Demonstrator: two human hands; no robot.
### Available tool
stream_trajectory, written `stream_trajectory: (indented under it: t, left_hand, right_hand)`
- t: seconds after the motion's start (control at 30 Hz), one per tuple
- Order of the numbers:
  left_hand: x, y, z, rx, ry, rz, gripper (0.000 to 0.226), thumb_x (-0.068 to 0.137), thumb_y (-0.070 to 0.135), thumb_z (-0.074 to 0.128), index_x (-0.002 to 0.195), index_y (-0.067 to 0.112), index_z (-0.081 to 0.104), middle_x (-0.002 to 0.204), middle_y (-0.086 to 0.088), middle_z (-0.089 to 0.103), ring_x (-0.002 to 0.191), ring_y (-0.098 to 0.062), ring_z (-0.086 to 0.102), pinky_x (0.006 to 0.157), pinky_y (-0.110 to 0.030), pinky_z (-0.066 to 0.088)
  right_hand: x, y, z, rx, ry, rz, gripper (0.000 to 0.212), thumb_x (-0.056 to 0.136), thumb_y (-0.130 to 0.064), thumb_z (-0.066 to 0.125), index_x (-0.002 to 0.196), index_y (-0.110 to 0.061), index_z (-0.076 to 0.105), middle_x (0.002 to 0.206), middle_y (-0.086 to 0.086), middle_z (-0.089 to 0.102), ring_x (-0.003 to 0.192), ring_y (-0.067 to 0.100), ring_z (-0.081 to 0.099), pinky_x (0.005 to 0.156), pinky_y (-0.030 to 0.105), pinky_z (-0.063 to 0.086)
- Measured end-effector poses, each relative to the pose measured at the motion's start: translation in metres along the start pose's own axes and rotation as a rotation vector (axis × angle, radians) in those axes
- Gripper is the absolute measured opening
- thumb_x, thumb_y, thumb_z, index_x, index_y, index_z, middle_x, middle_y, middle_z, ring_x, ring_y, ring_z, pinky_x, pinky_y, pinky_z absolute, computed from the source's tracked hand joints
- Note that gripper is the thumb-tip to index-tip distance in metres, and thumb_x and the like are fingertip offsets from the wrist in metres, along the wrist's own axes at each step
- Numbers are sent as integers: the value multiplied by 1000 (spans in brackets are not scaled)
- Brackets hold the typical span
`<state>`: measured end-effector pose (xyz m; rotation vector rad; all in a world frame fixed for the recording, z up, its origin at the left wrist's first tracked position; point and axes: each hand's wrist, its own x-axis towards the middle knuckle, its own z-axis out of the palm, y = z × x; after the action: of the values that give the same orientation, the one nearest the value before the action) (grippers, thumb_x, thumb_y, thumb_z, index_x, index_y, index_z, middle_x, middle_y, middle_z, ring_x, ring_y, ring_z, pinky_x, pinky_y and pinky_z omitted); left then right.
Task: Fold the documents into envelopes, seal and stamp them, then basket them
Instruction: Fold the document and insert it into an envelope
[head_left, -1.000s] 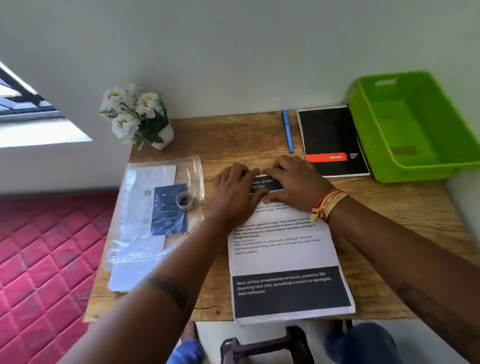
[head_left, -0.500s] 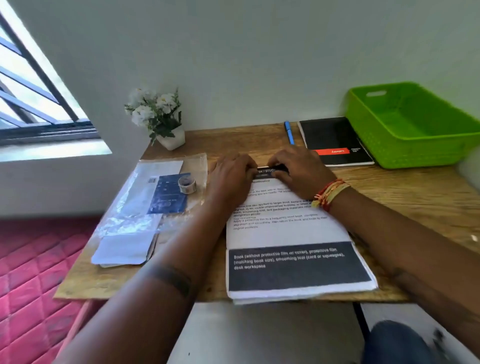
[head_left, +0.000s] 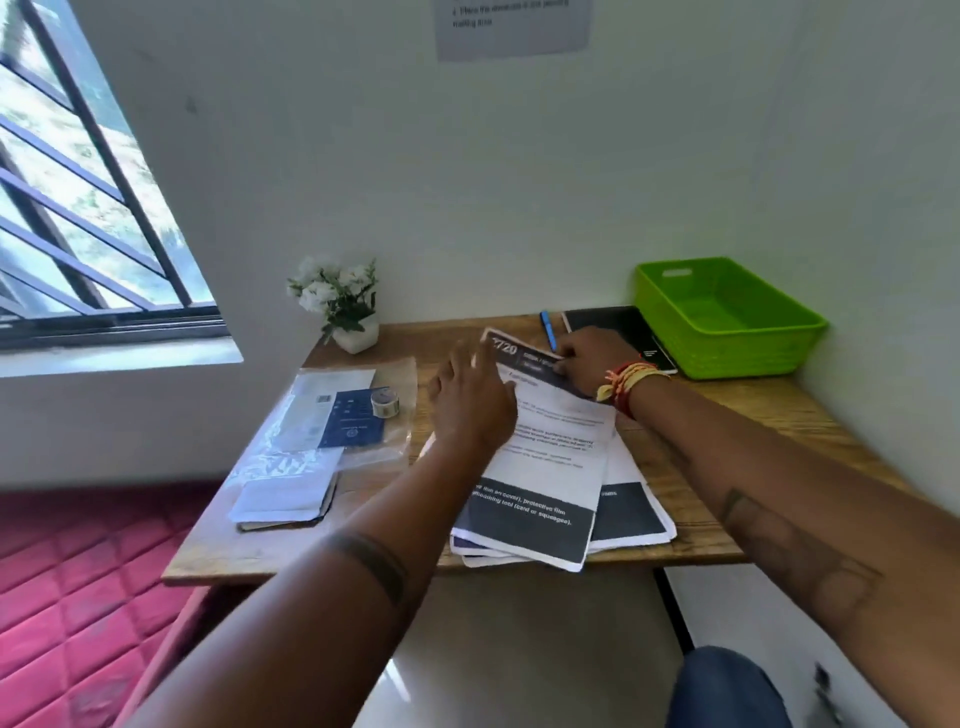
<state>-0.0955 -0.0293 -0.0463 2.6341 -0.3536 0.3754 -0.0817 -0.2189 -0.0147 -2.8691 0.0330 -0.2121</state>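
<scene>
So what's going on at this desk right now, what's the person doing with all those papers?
A person sits at a wooden desk, lifting the top sheet off a stack of printed documents. The right hand pinches the sheet's far edge, which is raised and turned askew, while the left hand hovers open over it. Nothing is folded yet. The green basket looks empty, and envelopes in a plastic sleeve with a tape roll wait on the left.

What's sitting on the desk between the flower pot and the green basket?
In the head view, between the flower pot and the green basket lie a blue pen and a black notebook, along the desk's back edge.
</scene>
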Motion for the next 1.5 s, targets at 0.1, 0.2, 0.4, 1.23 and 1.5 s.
stream_trajectory:
  t: [0.1, 0.2, 0.4, 1.23, 1.5]
  left_hand:
    - [-14, 5, -5, 46, -96, 77, 51, 102, 43, 53, 149, 25, 44, 160, -13, 32, 147, -40, 30, 119, -57, 24]
    - [-29, 20, -8, 70, -164, 130, 52, 103, 51, 48, 149, 25, 48, 166, -13, 24, 152, -39, 23, 122, -59, 18]
    - [-44, 38, 9, 140, -306, 193, 58, 105, 57, 36, 157, 30, 37, 173, -9, 5, 159, -35, 0, 124, -59, -2]
    - [-52, 23, 30, -167, -228, 94, 36, 103, 28, 42, 133, 24, 64, 135, -9, 67, 121, -34, 61, 97, -41, 51]
    - [-46, 23, 28, -173, -242, 86, 50, 111, 37, 37, 160, 27, 35, 171, -7, 22, 152, -29, 33, 121, -41, 30]
  right_hand:
    - [-15, 11, -6, 62, -94, 129, 34, 97, -35, 63, 102, -4, 76, 110, 16, 72, 104, 32, 65, 75, 28, 43]
    - [-35, 22, -11, 139, -215, 264, 31, 99, -34, 61, 101, -4, 69, 122, 17, 69, 117, 32, 62, 69, 28, 42]
    - [-74, 46, -24, 292, -97, 472, 48, 98, -44, 60, 128, -8, 69, 137, 11, 63, 124, 28, 59, 87, 27, 45]
    - [-106, 14, 47, 402, 182, 100, 12, 90, -23, 72, 97, -20, 82, 102, -7, 76, 88, 8, 62, 82, 19, 40]
    - [-97, 25, 37, 395, 77, 73, 8, 86, -23, 78, 93, -22, 81, 99, -8, 75, 89, 11, 65, 76, 21, 40]
